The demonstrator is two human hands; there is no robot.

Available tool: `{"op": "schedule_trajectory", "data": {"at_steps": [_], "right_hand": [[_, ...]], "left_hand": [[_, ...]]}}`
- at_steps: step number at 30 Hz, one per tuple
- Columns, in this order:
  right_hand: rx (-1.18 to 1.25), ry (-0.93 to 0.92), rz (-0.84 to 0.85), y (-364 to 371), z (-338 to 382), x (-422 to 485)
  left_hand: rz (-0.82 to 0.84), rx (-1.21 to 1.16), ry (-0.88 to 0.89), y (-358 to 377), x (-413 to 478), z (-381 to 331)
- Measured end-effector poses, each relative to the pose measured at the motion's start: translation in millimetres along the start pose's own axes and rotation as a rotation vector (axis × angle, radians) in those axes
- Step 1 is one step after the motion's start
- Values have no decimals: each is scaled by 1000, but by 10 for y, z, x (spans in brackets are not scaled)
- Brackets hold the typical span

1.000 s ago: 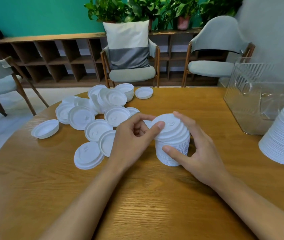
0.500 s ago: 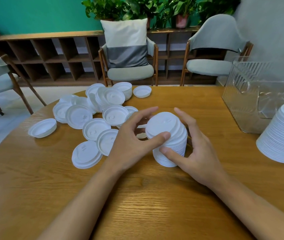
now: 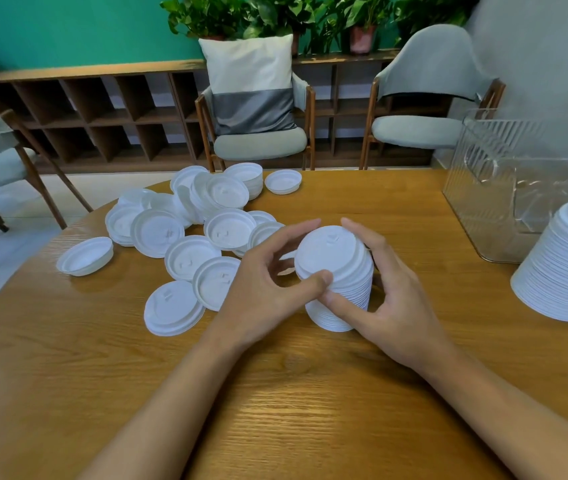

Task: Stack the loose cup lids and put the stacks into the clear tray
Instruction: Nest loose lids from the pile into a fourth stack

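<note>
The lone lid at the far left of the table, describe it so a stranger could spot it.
On the round wooden table, loose white lids spread over the left half. Just off that spread's left edge, near the table rim, lies one lid alone. Unlike its neighbours, no lid overlaps it, and it lies open side up like a shallow bowl.

Wooden table (image 3: 310, 393) with loose lids (image 3: 192, 258), lid stacks (image 3: 566, 271), clear tray (image 3: 504, 188)

Two stacks beside loose lids (image 3: 157, 232)
The small stack (image 3: 336, 271) tilts slightly at centre; big stack (image 3: 566, 271) at right edge, clear tray (image 3: 483, 174) just behind; lids sprawl centre-left, some upturned.
</note>
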State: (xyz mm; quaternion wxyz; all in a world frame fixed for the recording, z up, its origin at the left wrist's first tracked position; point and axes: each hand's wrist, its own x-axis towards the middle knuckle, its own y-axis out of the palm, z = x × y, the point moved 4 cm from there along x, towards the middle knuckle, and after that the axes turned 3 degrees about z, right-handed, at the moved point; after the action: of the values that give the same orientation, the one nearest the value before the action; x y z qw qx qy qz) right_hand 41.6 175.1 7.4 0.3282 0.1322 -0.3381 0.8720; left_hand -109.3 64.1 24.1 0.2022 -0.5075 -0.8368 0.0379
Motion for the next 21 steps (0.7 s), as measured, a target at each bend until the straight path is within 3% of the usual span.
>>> {"op": "schedule_trajectory", "data": {"at_steps": [9, 21], "right_hand": [[6, -7, -22, 12, -16, 2], [-13, -46, -30, -2, -23, 9]], "left_hand": [[-269, 158, -28, 186, -54, -86], [-182, 112, -21, 229, -57, -58]]}}
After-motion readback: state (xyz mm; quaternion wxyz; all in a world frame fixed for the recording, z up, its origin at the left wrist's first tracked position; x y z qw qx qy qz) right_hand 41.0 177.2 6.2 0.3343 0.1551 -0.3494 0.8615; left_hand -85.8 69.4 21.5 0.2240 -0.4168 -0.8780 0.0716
